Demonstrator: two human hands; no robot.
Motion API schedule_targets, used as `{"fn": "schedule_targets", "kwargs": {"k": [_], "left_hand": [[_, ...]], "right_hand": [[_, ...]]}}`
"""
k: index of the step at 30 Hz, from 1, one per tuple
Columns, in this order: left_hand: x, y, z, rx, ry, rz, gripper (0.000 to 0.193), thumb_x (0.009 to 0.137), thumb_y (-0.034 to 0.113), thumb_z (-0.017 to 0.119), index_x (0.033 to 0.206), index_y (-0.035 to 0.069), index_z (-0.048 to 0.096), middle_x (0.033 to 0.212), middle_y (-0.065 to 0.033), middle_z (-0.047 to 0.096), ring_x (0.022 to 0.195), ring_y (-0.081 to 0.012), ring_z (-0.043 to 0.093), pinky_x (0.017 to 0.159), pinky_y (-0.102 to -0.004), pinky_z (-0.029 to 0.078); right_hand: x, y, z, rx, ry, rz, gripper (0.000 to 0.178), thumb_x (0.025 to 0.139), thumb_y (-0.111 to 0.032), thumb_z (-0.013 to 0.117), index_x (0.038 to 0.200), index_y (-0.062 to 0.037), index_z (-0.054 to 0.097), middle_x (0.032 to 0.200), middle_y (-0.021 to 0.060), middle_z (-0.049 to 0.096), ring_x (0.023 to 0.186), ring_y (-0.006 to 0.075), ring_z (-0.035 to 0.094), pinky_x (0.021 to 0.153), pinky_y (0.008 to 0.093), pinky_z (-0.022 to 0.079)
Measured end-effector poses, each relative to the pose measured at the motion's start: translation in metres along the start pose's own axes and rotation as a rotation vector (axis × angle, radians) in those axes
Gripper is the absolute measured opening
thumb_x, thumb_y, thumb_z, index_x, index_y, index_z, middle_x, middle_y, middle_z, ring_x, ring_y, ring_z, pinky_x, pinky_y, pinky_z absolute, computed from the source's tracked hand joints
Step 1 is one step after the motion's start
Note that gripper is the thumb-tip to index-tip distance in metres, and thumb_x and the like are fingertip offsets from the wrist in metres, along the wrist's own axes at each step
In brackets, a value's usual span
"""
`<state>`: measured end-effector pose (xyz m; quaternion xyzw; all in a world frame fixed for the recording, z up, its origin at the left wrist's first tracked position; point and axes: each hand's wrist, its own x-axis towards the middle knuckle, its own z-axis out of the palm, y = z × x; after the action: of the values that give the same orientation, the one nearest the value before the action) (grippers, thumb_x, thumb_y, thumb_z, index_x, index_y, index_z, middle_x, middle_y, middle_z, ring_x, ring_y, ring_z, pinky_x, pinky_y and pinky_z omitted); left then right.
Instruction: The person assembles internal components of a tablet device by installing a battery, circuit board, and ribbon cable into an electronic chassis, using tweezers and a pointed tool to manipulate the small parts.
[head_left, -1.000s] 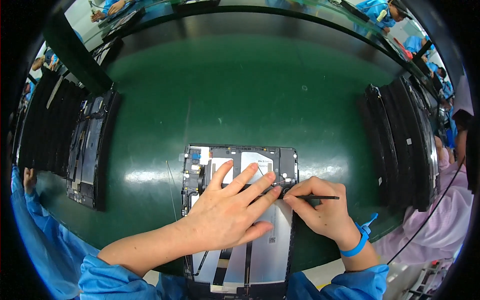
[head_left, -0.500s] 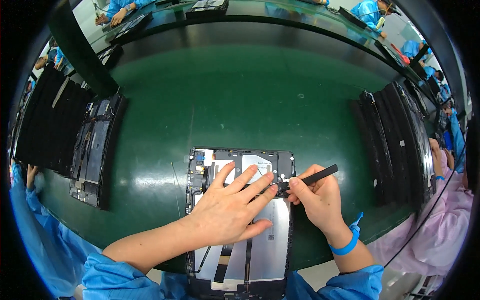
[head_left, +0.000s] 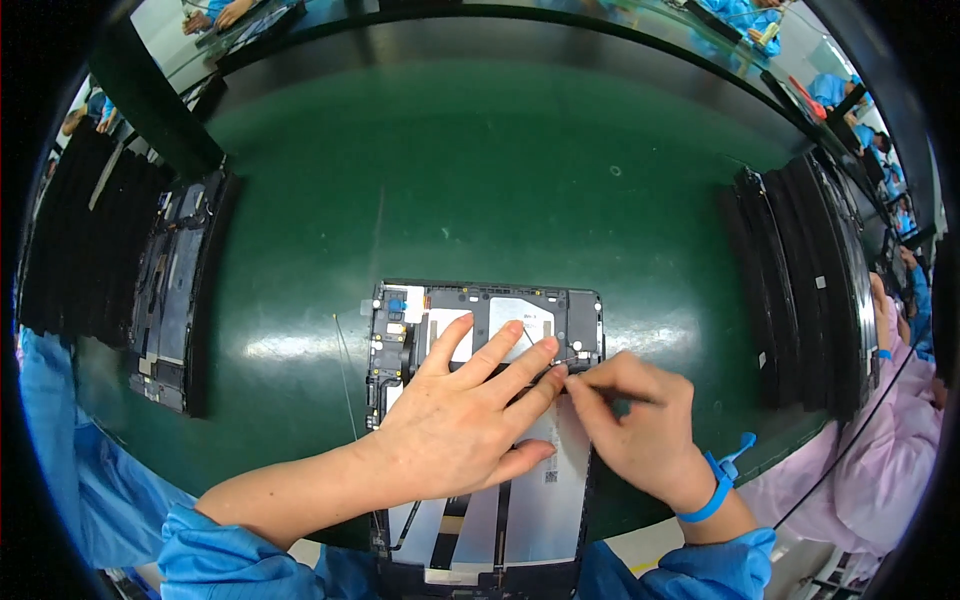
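An opened tablet [head_left: 565,490], with a silver panel, black frame and exposed parts at its far end, lies at the near edge of the table. My left hand [head_left: 460,410] rests on it, palm down and fingers spread. A thin dark line shows between its fingers. My right hand [head_left: 640,420] is closed in a pinch at the tablet's right side, close to my left fingertips. What the pinch holds is hidden; the black stick-like tool seen earlier does not show. A thin wire [head_left: 345,370] sticks out beyond the tablet's left edge.
The green table [head_left: 450,180] spreads out beyond the tablet. Stacked black tablet parts stand at left [head_left: 85,230] and right [head_left: 800,290], with an open tablet unit [head_left: 175,290] leaning beside the left stack. A dark post [head_left: 155,95] rises at far left. Co-workers sit around.
My right hand has turned and curled inward, and the black tool no longer shows. My left hand stays spread on the tablet. The whole view has shifted slightly.
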<state>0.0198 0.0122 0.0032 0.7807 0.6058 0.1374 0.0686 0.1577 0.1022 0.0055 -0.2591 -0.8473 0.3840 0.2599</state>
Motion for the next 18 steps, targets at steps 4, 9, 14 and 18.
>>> {"fn": "schedule_targets", "kwargs": {"k": [4, 9, 14, 18], "left_hand": [[0.0, 0.002, 0.003, 0.024, 0.01, 0.007, 0.047, 0.068, 0.039, 0.052, 0.101, 0.006, 0.049, 0.113, -0.0115, 0.04, 0.104, -0.0291, 0.036, 0.086, -0.0482, 0.022], [-0.002, 0.002, 0.006, 0.008, 0.019, 0.002, 0.048, 0.069, 0.039, 0.05, 0.103, 0.006, 0.047, 0.112, -0.0116, 0.041, 0.104, -0.0291, 0.037, 0.086, -0.0483, 0.022], [-0.002, 0.0, 0.003, 0.01, 0.016, 0.001, 0.048, 0.069, 0.039, 0.05, 0.104, 0.006, 0.047, 0.111, -0.0117, 0.041, 0.104, -0.0291, 0.037, 0.086, -0.0488, 0.022], [0.001, 0.0, 0.003, 0.019, 0.014, 0.016, 0.048, 0.069, 0.04, 0.05, 0.103, 0.006, 0.047, 0.111, -0.012, 0.041, 0.104, -0.0287, 0.037, 0.086, -0.0489, 0.022]], "right_hand": [[-0.007, 0.005, 0.002, -0.286, 0.013, -0.264, 0.007, 0.068, -0.006, 0.056, 0.067, -0.002, 0.05, 0.057, 0.0097, 0.05, 0.046, 0.0177, 0.052, 0.041, 0.0245, 0.038], [-0.003, 0.021, -0.002, 0.586, 0.063, 0.372, 0.012, 0.075, -0.007, 0.053, 0.07, 0.0017, 0.047, 0.06, 0.0064, 0.053, 0.054, 0.0083, 0.052, 0.046, 0.0184, 0.042], [-0.002, 0.018, -0.001, 0.557, 0.044, 0.323, 0.013, 0.074, -0.007, 0.054, 0.067, 0.001, 0.047, 0.059, 0.005, 0.052, 0.052, 0.0074, 0.051, 0.045, 0.0192, 0.04], [-0.002, 0.011, -0.003, 0.229, 0.014, 0.136, 0.012, 0.071, -0.006, 0.056, 0.063, -0.0007, 0.049, 0.055, 0.0053, 0.051, 0.046, 0.0089, 0.05, 0.042, 0.0227, 0.038]]}}
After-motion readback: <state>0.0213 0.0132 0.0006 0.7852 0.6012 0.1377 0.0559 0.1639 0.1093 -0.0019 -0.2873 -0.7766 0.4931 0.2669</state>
